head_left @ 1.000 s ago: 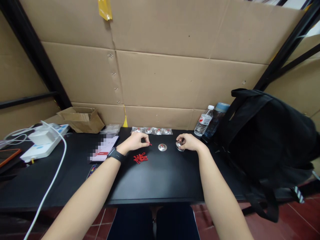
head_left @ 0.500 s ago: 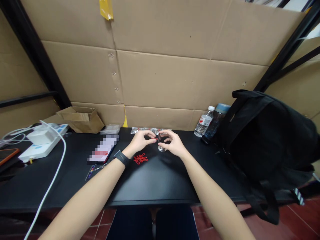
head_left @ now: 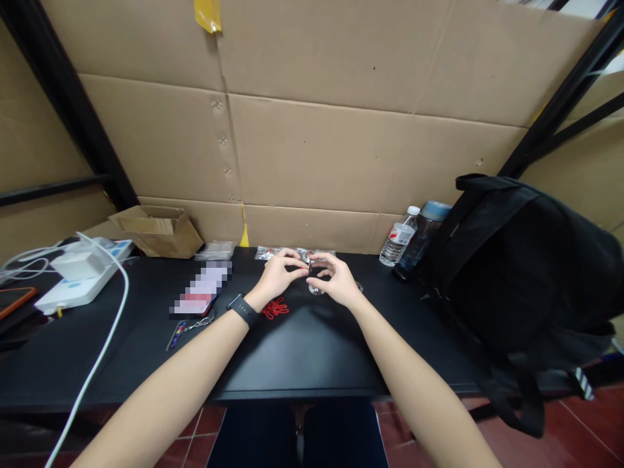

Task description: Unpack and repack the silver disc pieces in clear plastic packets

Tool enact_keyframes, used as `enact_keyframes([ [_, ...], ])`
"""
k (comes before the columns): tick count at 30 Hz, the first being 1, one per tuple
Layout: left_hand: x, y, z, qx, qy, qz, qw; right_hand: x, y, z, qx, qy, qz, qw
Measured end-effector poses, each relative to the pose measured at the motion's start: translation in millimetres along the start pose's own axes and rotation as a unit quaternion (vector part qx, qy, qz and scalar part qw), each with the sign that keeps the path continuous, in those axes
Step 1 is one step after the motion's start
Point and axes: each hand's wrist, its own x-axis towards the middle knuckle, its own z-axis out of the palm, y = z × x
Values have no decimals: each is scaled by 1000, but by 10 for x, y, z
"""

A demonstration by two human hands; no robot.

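Note:
My right hand (head_left: 338,279) grips a thin, dark, shiny piece (head_left: 311,268) by its edges, between thumb and fingers. From the left, my left hand (head_left: 281,273), with a black watch on its wrist, pinches close to the same piece. Whatever sits between the left fingertips is too small to make out. Just under the right hand lies a clear round piece (head_left: 316,289), partly covered by the fingers. A red knotted cord ornament (head_left: 277,308) rests on the black table (head_left: 302,351) beside the left wrist.
Clear plastic packets (head_left: 268,253) lie behind the hands. To the left are a phone (head_left: 202,289), a keychain (head_left: 188,328), a paper bag (head_left: 160,231) and a white power strip (head_left: 88,279). A water bottle (head_left: 398,240), a blue-lidded bottle (head_left: 426,227) and a black backpack (head_left: 526,279) stand right.
My left hand has shifted slightly right, its fingertips now against the dark piece. The red bit seen between the hands no longer shows. The dark piece appears turned more edge-on.

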Motion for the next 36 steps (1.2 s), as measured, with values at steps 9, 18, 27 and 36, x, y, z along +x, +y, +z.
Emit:
enact_keyframes([
  [9,-24,104,-2,79,-6,-2,997,-3,34,22,33,17,23,999],
  [18,-40,177,10,114,0,7,993,25,106,27,51,25,56,997],
  [27,-56,209,12,133,8,21,991,-2,60,49,100,40,94,990],
  [36,-56,198,4,121,30,43,991,44,80,-38,-23,19,18,999],
])
